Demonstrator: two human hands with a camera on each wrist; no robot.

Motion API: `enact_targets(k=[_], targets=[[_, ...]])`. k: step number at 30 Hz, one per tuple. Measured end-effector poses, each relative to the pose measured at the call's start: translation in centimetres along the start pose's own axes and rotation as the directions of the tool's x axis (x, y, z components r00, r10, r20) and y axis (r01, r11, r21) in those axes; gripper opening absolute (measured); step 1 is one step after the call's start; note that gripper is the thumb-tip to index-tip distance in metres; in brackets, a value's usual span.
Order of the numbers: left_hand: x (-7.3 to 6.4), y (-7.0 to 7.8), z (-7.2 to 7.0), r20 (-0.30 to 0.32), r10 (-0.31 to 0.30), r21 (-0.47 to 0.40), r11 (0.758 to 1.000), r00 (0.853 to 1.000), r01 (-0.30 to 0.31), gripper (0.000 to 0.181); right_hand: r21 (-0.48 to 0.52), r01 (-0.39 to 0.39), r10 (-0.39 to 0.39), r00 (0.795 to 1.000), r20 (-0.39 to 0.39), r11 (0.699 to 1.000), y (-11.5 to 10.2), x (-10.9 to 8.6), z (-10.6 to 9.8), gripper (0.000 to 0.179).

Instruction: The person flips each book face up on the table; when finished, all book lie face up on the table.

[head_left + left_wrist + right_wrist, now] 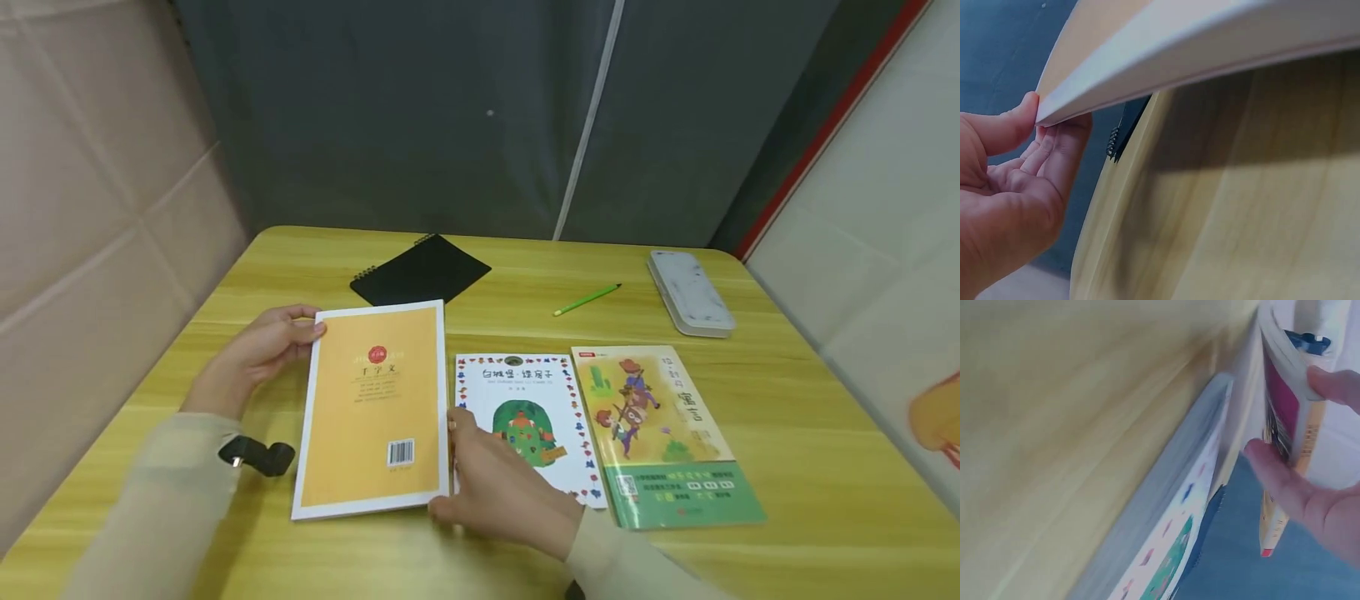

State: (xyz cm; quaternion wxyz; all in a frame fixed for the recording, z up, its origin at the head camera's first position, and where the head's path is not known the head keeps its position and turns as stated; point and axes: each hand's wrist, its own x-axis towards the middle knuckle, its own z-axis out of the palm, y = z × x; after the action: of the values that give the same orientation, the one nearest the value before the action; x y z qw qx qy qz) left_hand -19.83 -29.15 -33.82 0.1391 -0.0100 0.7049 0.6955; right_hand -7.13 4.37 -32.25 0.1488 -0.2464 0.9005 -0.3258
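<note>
Both hands hold the orange paperback book with a white border (372, 408), back cover up, a barcode near its lower right corner. Right hand (501, 487) grips the book's lower right edge, thumb and fingers curled round it; left hand (251, 354) pinches the upper left corner, thumb on top, fingers beneath, as the left wrist view shows (1054, 112). That view shows the book lifted off the yellow wooden table (810, 467). Just right lie a white book with a flower border and green figure (525, 400), then a green and cream illustrated book (660, 433). Farther back: black spiral notebook (420, 271), green pencil (587, 300), white case (688, 292)
</note>
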Motion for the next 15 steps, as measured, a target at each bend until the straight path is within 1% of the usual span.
enact_targets(k=[2,4,7,9,12,14,15], targets=[[0.2,-0.2,0.1,-0.010,-0.007,-0.018,1.000,1.000,0.007,0.024,0.131,0.017,-0.016,1.000,-0.011,0.991,-0.3,-0.4,-0.2,0.093],[0.3,-0.3,0.4,-0.026,-0.011,-0.002,1.000,1.000,0.011,0.025,0.237,0.054,-0.049,0.998,-0.031,0.970,-0.6,-0.8,-0.4,0.092],[0.7,-0.5,1.0,-0.041,-0.011,0.052,0.999,0.999,0.013,0.029,0.381,0.113,-0.097,0.993,-0.060,0.918,-1.2,-1.3,-0.7,0.089],[1.0,-0.6,1.7,-0.047,-0.015,0.076,0.997,0.999,0.019,0.032,0.436,0.154,-0.126,0.988,-0.091,0.887,-1.7,-1.6,-0.7,0.086],[1.8,-0.7,2.9,-0.040,-0.023,0.053,0.998,0.999,0.025,0.035,0.487,0.224,-0.168,0.973,-0.157,0.844,-2.4,-2.0,-0.7,0.087],[2.3,-0.8,3.7,-0.024,-0.030,0.021,0.999,0.999,0.031,0.039,0.485,0.281,-0.204,0.957,-0.206,0.828,-3.0,-2.1,-0.6,0.086],[2.5,-0.8,4.0,-0.013,-0.035,0.005,0.999,0.999,0.035,0.041,0.470,0.304,-0.221,0.949,-0.226,0.829,-3.2,-2.1,-0.6,0.084]])
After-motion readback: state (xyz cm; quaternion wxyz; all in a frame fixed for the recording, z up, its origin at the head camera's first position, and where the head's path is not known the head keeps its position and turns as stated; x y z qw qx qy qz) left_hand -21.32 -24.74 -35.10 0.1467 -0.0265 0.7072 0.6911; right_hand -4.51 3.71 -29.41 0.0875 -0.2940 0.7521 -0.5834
